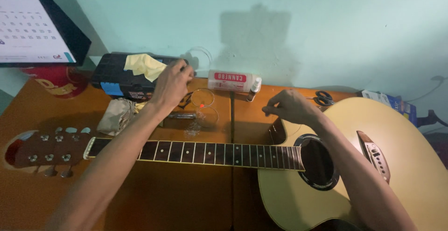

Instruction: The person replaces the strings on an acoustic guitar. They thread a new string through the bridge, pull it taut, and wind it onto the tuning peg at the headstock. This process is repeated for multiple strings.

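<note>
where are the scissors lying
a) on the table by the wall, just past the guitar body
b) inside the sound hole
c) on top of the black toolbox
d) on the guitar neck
a: the scissors lie on the table near the wall, just beyond the upper edge of the guitar body.

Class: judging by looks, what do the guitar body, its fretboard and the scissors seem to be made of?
Guitar body: probably pale wood, smooth satin finish with a soft sheen.
Fretboard: seemingly dark wood, crossed by shiny metal-looking frets.
Scissors: black handles, likely plastic; blades too small to judge.
</note>
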